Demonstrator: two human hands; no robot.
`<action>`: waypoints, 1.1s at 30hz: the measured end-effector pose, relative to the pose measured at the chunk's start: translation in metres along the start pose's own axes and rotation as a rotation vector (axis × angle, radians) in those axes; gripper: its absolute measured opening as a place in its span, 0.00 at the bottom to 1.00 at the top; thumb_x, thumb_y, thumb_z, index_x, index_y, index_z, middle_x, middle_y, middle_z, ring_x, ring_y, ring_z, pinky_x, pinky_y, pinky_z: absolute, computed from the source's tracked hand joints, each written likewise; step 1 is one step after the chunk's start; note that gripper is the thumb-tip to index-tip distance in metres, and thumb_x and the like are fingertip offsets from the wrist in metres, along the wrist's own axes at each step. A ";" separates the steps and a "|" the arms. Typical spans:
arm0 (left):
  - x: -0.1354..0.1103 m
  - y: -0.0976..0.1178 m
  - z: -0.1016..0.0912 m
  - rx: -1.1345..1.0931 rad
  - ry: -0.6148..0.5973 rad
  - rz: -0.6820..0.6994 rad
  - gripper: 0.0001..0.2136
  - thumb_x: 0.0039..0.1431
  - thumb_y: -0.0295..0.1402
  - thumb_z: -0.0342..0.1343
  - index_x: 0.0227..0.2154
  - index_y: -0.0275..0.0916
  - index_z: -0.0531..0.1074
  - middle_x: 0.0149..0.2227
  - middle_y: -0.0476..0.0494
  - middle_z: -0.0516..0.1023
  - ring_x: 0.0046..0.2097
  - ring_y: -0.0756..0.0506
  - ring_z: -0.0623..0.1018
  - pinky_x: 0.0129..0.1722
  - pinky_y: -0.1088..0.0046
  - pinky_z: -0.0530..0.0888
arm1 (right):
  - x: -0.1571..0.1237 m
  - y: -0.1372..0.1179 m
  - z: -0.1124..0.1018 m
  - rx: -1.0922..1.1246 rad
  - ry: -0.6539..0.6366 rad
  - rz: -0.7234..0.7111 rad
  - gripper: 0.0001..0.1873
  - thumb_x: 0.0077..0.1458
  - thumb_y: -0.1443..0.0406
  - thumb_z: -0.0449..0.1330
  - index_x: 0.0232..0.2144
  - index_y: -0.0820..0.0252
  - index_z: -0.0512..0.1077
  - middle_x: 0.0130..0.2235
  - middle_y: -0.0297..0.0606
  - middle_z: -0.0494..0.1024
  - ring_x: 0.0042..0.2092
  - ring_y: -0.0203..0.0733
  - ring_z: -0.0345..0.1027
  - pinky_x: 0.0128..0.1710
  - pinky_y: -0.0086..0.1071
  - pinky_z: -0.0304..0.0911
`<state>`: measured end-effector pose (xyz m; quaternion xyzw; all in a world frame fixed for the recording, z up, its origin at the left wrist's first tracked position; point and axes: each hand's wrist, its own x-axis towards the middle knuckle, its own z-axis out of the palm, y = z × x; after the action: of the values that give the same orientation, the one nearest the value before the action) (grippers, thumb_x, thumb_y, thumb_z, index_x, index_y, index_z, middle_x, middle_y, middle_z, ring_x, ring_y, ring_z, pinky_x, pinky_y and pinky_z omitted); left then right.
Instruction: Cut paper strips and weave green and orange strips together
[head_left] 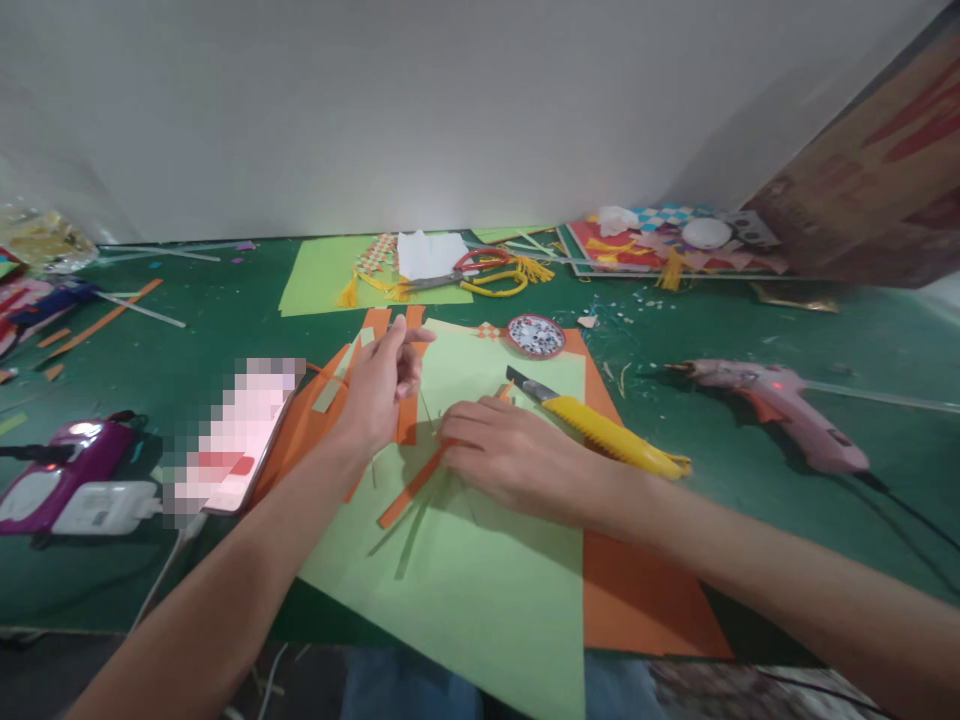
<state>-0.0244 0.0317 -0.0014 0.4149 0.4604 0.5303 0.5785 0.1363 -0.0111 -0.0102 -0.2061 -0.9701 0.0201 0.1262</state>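
My right hand (506, 450) rests on a sheet of pale green paper (525, 590), its fingers closed on an orange paper strip (411, 490). One end of that strip sticks out toward the lower left. Thin pale green strips lie close by. My left hand (386, 378) hovers above some orange strips (407, 420), with the index finger stretched out, the other fingers loosely bent and nothing visible in it. A yellow utility knife (611, 430) with its blade out lies just beyond my right wrist. Orange paper (637, 595) lies beneath the green sheet.
At the right lies a pink glue gun (780, 400) with a cord. A small dish of beads (536, 336) sits ahead, with scissors (491, 278) behind it. A phone (244, 440), a white charger (109, 507) and a purple power block (82, 460) occupy the left side.
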 end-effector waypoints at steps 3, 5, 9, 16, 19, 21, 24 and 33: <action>-0.002 0.002 0.001 0.138 0.010 0.044 0.14 0.62 0.37 0.50 0.25 0.36 0.74 0.15 0.54 0.62 0.16 0.56 0.57 0.17 0.79 0.55 | -0.002 0.003 -0.001 0.094 0.049 0.039 0.13 0.61 0.70 0.49 0.28 0.63 0.71 0.31 0.43 0.74 0.38 0.42 0.65 0.39 0.36 0.61; -0.003 0.001 0.002 0.309 -0.002 0.098 0.12 0.60 0.36 0.51 0.25 0.37 0.74 0.17 0.52 0.65 0.19 0.54 0.62 0.20 0.80 0.59 | -0.004 0.009 -0.007 0.212 0.098 0.083 0.12 0.61 0.69 0.50 0.27 0.62 0.70 0.31 0.42 0.74 0.38 0.41 0.64 0.38 0.35 0.61; -0.003 -0.007 0.002 0.634 -0.129 0.139 0.07 0.56 0.32 0.53 0.25 0.38 0.74 0.22 0.49 0.73 0.26 0.52 0.71 0.27 0.80 0.66 | -0.009 0.024 -0.019 0.440 0.162 0.238 0.09 0.58 0.68 0.54 0.26 0.61 0.69 0.30 0.39 0.74 0.37 0.39 0.65 0.38 0.32 0.61; -0.005 -0.008 0.000 0.751 -0.162 0.037 0.07 0.52 0.27 0.52 0.31 0.41 0.75 0.20 0.49 0.73 0.19 0.51 0.70 0.14 0.81 0.60 | -0.013 0.035 -0.028 0.651 0.146 0.675 0.10 0.57 0.64 0.53 0.25 0.59 0.67 0.25 0.32 0.71 0.26 0.32 0.59 0.25 0.26 0.52; -0.005 -0.005 -0.001 0.782 -0.157 0.015 0.11 0.47 0.23 0.51 0.30 0.41 0.75 0.20 0.50 0.73 0.15 0.52 0.68 0.13 0.81 0.60 | -0.015 0.033 -0.027 0.689 0.153 0.722 0.10 0.57 0.64 0.51 0.25 0.59 0.65 0.25 0.32 0.72 0.25 0.32 0.59 0.25 0.26 0.52; -0.004 -0.003 -0.002 0.787 -0.162 0.022 0.10 0.47 0.23 0.50 0.29 0.40 0.75 0.18 0.51 0.72 0.13 0.53 0.65 0.11 0.81 0.59 | -0.016 0.033 -0.025 0.723 0.164 0.747 0.11 0.58 0.63 0.50 0.24 0.59 0.65 0.24 0.32 0.72 0.25 0.32 0.60 0.25 0.27 0.53; -0.003 -0.001 0.000 0.711 -0.147 0.059 0.10 0.48 0.24 0.51 0.32 0.39 0.75 0.20 0.50 0.74 0.14 0.53 0.68 0.14 0.81 0.62 | -0.019 0.036 -0.025 0.773 0.206 0.778 0.12 0.58 0.63 0.50 0.24 0.59 0.64 0.24 0.32 0.73 0.25 0.33 0.61 0.25 0.27 0.55; -0.006 0.008 0.011 0.227 -0.177 -0.100 0.30 0.55 0.59 0.44 0.35 0.33 0.75 0.26 0.39 0.77 0.22 0.46 0.77 0.19 0.75 0.69 | -0.023 0.040 -0.026 0.732 0.197 0.747 0.12 0.56 0.63 0.53 0.22 0.59 0.63 0.20 0.29 0.69 0.23 0.31 0.58 0.24 0.27 0.53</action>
<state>-0.0152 0.0264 0.0093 0.4996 0.4846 0.4065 0.5919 0.1795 0.0158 0.0055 -0.4811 -0.7436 0.3816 0.2645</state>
